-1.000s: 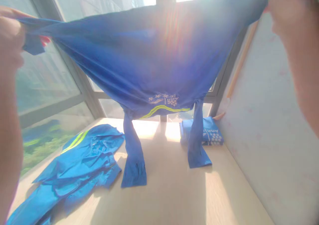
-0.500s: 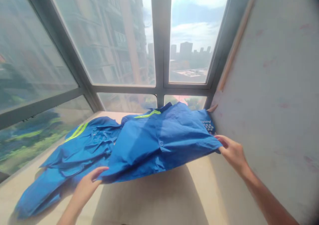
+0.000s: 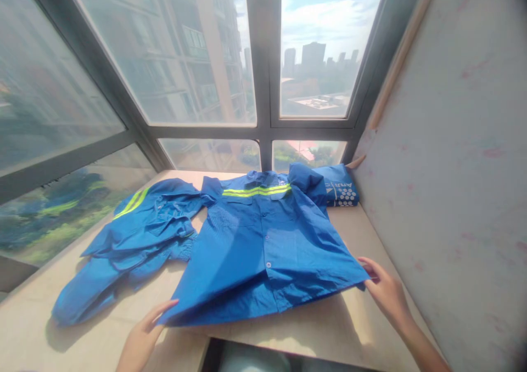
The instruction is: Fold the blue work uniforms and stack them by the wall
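Three blue cloth items rest on a pale, wood-toned surface (image 3: 82, 347): one button-front jacket (image 3: 247, 246) spread in the middle, one rumpled garment (image 3: 144, 237) to its left, and one folded, block-shaped bundle (image 3: 343, 188) at the far right, printed with white dots and letters. The jacket's smooth fabric is lightly creased, with two yellow-green bands across the chest and at least three round, pale buttons down the front. Two hands pinch its near hem, raised off the surface: the left hand (image 3: 142, 331) holds the near left corner, the right hand (image 3: 385, 287) the near right. The rumpled garment, also striped yellow-green, bulges into a rounded fold toward the near left.
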The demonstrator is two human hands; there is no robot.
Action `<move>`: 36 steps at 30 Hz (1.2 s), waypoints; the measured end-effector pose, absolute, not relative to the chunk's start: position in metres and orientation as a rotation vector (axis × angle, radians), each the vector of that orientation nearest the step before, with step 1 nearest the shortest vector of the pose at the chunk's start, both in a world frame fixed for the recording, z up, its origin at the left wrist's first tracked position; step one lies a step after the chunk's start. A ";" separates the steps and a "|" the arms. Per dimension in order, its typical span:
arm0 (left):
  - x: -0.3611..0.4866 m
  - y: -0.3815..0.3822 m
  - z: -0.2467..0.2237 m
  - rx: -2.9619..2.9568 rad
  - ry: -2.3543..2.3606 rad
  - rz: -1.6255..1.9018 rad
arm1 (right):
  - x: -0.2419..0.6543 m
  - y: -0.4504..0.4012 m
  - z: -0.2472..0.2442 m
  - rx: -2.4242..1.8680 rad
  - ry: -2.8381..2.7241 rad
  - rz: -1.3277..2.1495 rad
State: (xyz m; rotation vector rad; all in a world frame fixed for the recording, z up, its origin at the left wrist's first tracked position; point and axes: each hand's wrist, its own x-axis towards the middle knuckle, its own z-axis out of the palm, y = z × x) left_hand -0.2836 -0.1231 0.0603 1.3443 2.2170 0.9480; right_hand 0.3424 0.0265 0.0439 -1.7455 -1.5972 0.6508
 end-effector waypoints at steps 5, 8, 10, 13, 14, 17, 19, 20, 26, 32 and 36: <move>-0.267 -0.132 0.046 1.756 2.326 0.661 | 0.338 0.005 0.018 -1.706 -1.747 0.368; -0.249 -0.135 0.036 2.063 2.470 0.396 | 0.322 -0.004 0.005 -1.607 -1.981 0.037; -0.237 -0.134 0.030 2.250 2.443 0.311 | 0.306 -0.010 0.001 -1.513 -2.120 -0.085; -0.214 -0.124 0.023 2.478 2.308 0.334 | 0.280 -0.018 -0.005 -1.301 -2.291 -0.145; -0.205 -0.119 0.022 2.524 2.266 0.364 | 0.271 -0.020 -0.007 -1.230 -2.325 -0.156; -0.179 -0.101 0.019 2.582 2.165 0.434 | 0.248 -0.022 -0.013 -1.066 -2.362 -0.169; -0.164 -0.087 0.018 2.589 2.105 0.432 | 0.237 -0.020 -0.016 -0.986 -2.365 -0.123; -0.159 -0.081 0.017 2.589 2.067 0.421 | 0.233 -0.018 -0.016 -0.967 -2.361 -0.071; -0.163 -0.053 0.024 2.280 1.837 0.539 | 0.232 0.007 0.002 -1.223 -2.076 0.674; -0.176 -0.020 0.049 1.768 1.849 0.476 | 0.234 0.033 0.009 -1.609 -1.613 1.177; -0.155 -0.009 0.054 2.017 2.093 0.333 | 0.230 0.037 0.003 -1.658 -1.652 1.135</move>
